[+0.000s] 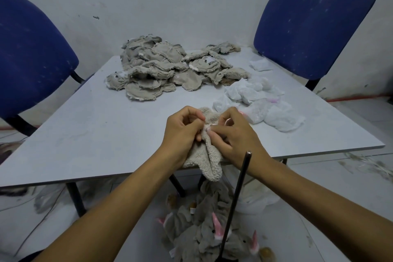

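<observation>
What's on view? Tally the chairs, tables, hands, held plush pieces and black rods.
Blue chairs: 2
Table: 1
Hands, left hand and right hand: 2
Held plush piece: 1
Black rod: 1
Total: 7

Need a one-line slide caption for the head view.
At the table edge, the left hand and right hand pinch a beige plush skin; grey skin pile behind, white fabric beside.

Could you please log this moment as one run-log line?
left hand: pinches plush skin | right hand: pinches plush skin | plush skin: overhangs near edge of table
</observation>
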Demonstrator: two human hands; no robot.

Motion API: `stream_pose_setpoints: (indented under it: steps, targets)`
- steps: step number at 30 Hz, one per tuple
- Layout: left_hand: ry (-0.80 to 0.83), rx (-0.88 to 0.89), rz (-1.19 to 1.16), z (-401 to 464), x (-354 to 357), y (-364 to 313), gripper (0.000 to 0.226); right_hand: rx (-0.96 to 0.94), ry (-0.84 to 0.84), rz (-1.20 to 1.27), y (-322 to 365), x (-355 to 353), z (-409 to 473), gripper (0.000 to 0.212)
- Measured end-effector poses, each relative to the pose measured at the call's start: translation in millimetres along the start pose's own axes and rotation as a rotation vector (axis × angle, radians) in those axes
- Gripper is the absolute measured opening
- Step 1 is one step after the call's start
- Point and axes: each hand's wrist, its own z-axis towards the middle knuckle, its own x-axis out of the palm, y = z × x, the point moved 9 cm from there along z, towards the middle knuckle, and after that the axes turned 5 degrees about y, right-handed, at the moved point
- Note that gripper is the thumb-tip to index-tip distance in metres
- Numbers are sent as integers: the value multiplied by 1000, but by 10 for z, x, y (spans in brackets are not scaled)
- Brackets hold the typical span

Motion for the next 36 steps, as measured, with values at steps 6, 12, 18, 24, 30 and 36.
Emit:
stream_pose_setpoints:
  steps: [6, 12, 18, 24, 30, 36]
  targets:
    - [22, 128, 144, -47, 66, -116, 36, 74, -105, 10, -41, -87, 0, 8]
    - [-38, 142, 249, -54, 29, -126, 27, -7, -111, 46, 4, -110, -50, 17]
    - [-52, 159, 313, -68, 29, -170, 27, -43, 25, 54, 8, -4, -37, 28]
    - [-81, 161, 361, -76, 9, -152, 29, -29, 11, 63, 20, -28, -27, 27]
    - [-39, 215, 418, -121, 69, -215, 31, -39, 41, -92, 84, 45, -31, 26]
    - [-70, 173, 384, -84, 18, -193, 30, 167, 188, 265, -156, -11, -15, 35]
